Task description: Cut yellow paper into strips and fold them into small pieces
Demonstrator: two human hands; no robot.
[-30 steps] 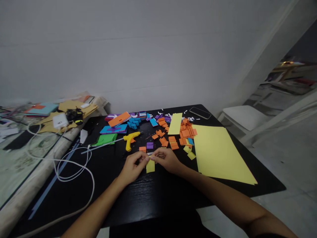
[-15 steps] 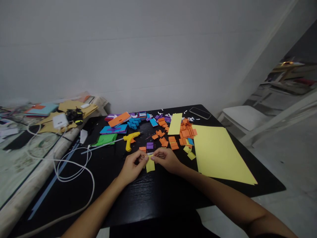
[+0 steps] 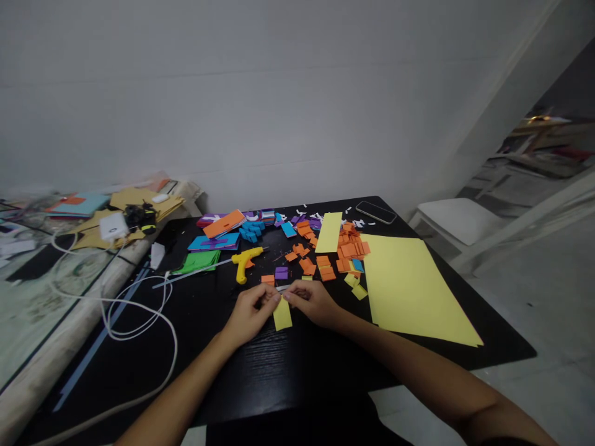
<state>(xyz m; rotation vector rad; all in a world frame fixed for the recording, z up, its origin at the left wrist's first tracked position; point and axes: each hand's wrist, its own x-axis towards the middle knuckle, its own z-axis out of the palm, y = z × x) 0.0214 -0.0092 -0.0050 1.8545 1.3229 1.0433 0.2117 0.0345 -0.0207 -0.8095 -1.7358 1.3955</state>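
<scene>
Between my two hands, low over the black table, is a small yellow paper piece [image 3: 282, 314]. My left hand [image 3: 251, 310] pinches its upper left edge, thumb and fingers together. At the upper right edge, the fingertips of my right hand [image 3: 312, 301] are closed on the same piece. A thin pale strip [image 3: 281, 288] shows just behind my fingertips; whether I hold it I cannot tell. Just beyond lie a purple folded paper piece [image 3: 281, 272] and an orange piece [image 3: 268, 280]. Beside them rests a yellow hot glue gun [image 3: 243, 262].
Large yellow sheets [image 3: 413, 291] cover the table's right side. Orange paper pieces [image 3: 351, 248] are heaped behind, near a yellow strip [image 3: 330, 232] and a phone [image 3: 375, 212]. Green paper [image 3: 201, 261] and blue paper [image 3: 214, 242] lie left. A white cable [image 3: 174, 347] loops across the left side.
The yellow piece between my hands has shifted slightly toward me and now hangs at a different angle. Another small yellow piece now shows behind my right hand. Both hands have barely moved.
</scene>
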